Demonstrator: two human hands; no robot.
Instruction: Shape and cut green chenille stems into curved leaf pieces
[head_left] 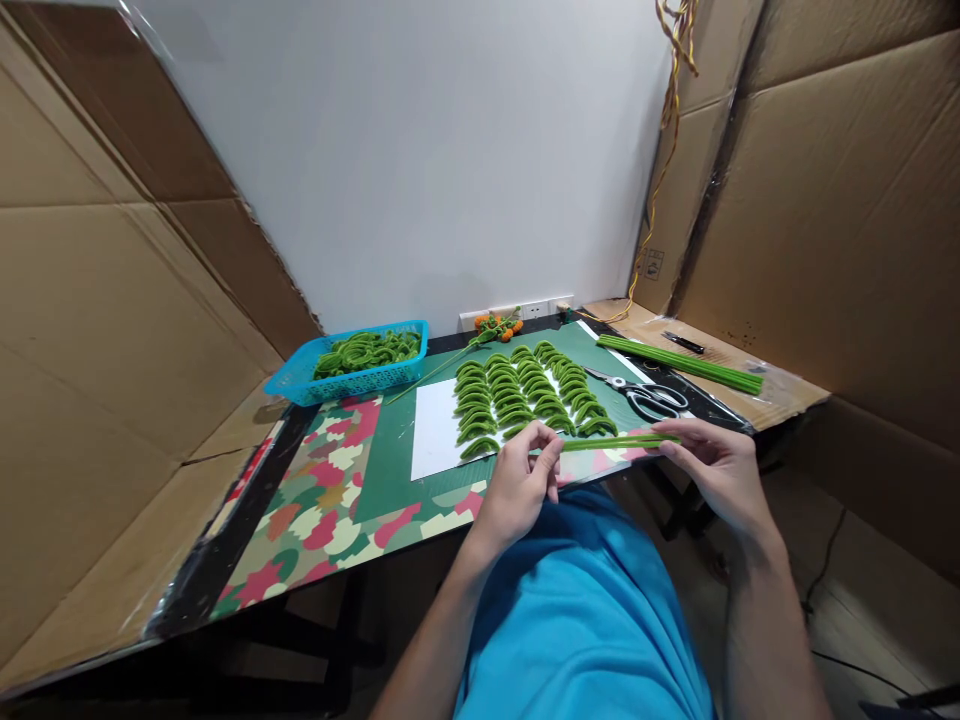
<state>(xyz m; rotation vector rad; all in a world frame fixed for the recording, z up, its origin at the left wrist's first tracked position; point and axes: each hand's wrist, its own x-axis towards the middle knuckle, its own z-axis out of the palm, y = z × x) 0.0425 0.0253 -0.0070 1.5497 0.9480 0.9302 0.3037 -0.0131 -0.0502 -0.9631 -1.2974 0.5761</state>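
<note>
Stretched level between my two hands are green pipe cleaners [609,442], above the table's front edge. My left hand [531,462] is closed in a pinch on their left end. At their right end my right hand [705,460] pinches them between thumb and fingers. Just beyond lie rows of curved green pipe cleaner pieces [513,393], set out in columns on a white sheet [433,430]. Black-handled scissors [646,397] lie partly open to the right of the rows. How many pipe cleaners I hold cannot be made out.
A blue plastic basket [296,384] with green twisted pieces stands at the back left. An orange flower bunch with green stems [498,326] lies at the back. A bundle of long green pipe cleaners [682,364] and a black cutter [683,343] lie right. Cardboard walls [840,200] flank the table.
</note>
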